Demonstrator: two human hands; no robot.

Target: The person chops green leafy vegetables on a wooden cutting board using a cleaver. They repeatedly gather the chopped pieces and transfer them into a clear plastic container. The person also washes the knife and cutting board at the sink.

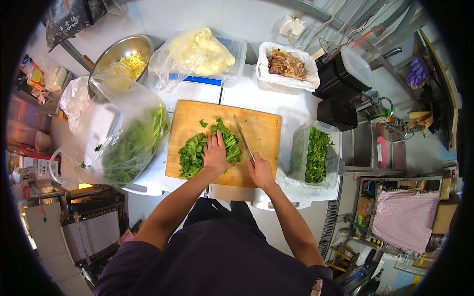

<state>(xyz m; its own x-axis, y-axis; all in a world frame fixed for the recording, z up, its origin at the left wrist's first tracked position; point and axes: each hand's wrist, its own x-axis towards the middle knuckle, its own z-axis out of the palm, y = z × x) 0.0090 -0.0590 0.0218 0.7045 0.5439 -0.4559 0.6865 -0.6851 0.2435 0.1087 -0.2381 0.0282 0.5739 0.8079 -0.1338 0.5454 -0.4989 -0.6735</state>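
On a wooden cutting board (259,127) lies a bunch of leafy green herbs (192,148), its cut stems towards the right. My left hand (215,151) presses down on the bunch with spread fingers. My right hand (261,171) grips the handle of a kitchen knife (242,135), whose blade points away from me, just right of the stems and apart from them. Chopped greens (317,155) fill part of a clear plastic container (299,159) right of the board. A clear plastic bag (122,100) with more leafy greens (129,151) stands at the left.
Behind the board are a steel bowl (143,46) with yellow shreds, a bag of pale yellow food (203,51) on a clear plastic box (240,51), and a lined tub (264,83) of brown shredded food. Black containers (336,114) stand at the back right, beside a sink (357,148).
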